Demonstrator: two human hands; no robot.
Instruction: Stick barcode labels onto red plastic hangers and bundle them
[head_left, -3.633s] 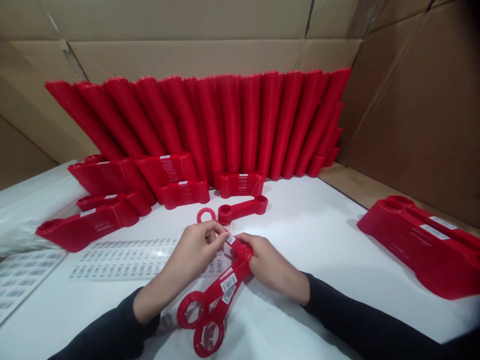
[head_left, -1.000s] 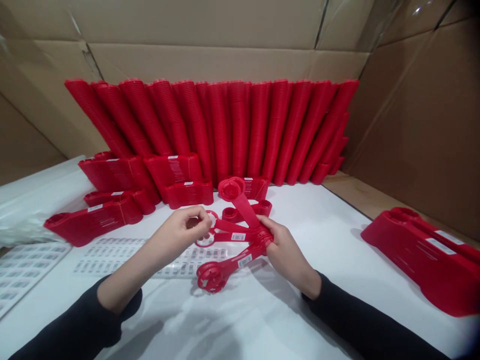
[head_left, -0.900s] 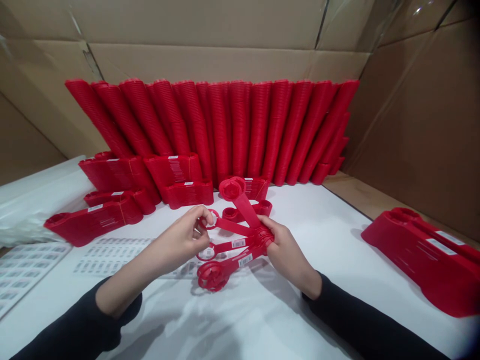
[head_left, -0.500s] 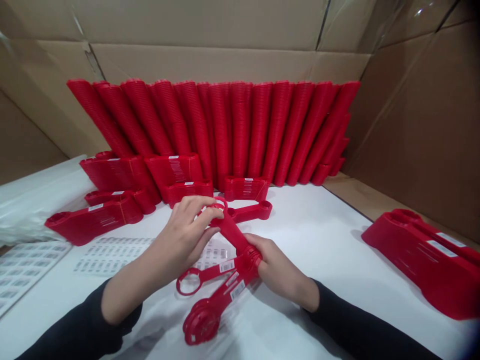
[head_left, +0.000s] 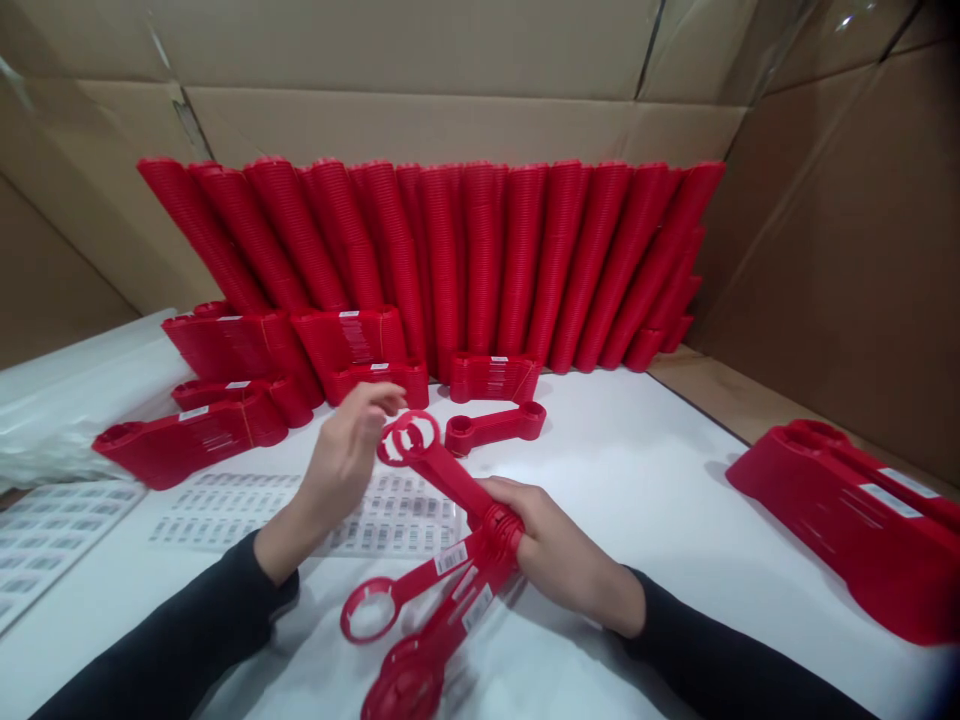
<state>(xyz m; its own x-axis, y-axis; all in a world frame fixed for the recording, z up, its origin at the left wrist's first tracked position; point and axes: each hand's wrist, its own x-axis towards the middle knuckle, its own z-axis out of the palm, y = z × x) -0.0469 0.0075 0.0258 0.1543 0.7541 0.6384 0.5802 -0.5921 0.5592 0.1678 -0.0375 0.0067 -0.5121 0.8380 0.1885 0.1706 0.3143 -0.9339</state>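
My right hand (head_left: 559,545) grips a fanned bunch of red plastic ring wrenches (head_left: 457,490) where their ends overlap. Two of the large rings point up and left. Another wrench with a white barcode label (head_left: 451,558) angles down and left, and several labelled ones stack below it. Just left of the upper rings, my left hand (head_left: 337,465) is raised over the table, its fingers loosely bent and apart from the thumb, with nothing seen in them. Beneath and beside that hand is a sheet of barcode labels (head_left: 405,515).
A small red stack (head_left: 499,428) lies beyond my right hand. Tall red columns (head_left: 442,270) stand against the cardboard wall (head_left: 450,50). Shorter labelled stacks (head_left: 195,445) sit left, and a large stack (head_left: 840,530) right. More label sheets (head_left: 56,545) and clear plastic (head_left: 67,400) lie left.
My left hand has let go of the upper wrench ring and drawn back left. The bunch has fanned out slightly, its lower rings now further down and left.
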